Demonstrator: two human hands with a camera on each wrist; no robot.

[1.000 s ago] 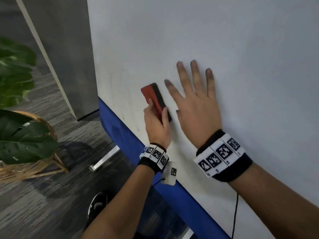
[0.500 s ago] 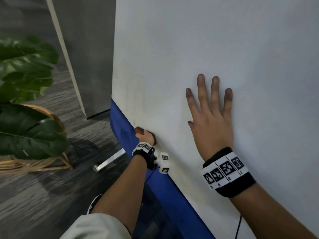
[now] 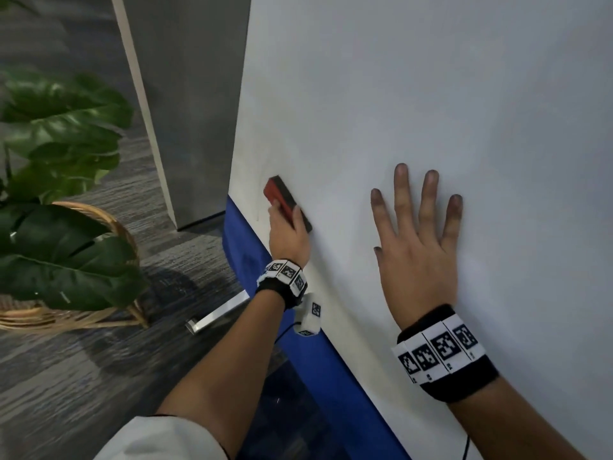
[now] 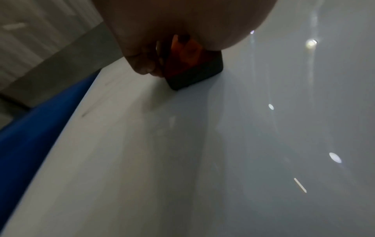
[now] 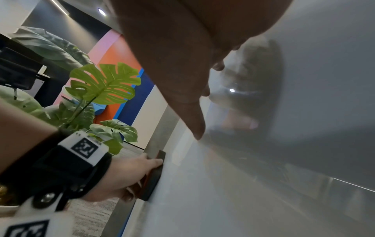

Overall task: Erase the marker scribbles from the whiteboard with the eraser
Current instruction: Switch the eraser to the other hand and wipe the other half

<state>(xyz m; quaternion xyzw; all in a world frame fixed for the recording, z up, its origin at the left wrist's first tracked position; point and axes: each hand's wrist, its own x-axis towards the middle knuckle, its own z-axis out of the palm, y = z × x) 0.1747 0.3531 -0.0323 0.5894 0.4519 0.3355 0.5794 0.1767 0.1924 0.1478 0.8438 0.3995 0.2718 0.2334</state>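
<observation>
The whiteboard [image 3: 398,94] fills the right of the head view, with a blue strip along its lower edge. My left hand [image 3: 288,232] grips a red eraser with a black pad [image 3: 282,197] and holds it against the board near the lower left corner. In the left wrist view the eraser [image 4: 194,70] sits pad-down on the board [image 4: 202,160] under my fingers. My right hand [image 3: 418,247] lies flat on the board with fingers spread, to the right of the eraser. Only faint grey smudges [image 3: 262,180] show near the eraser. The right wrist view shows the eraser [image 5: 153,179] in my left hand [image 5: 125,174].
A potted plant with large green leaves [image 3: 63,154] stands in a wicker basket [image 3: 109,224] on the floor at left. A grey panel [image 3: 185,94] stands behind the board. The board's metal foot [image 3: 219,313] lies on the dark floor.
My left hand swept the eraser down to the board's lower edge, then back up along the left side. My right hand stayed flat on the board. The head view shifted.
</observation>
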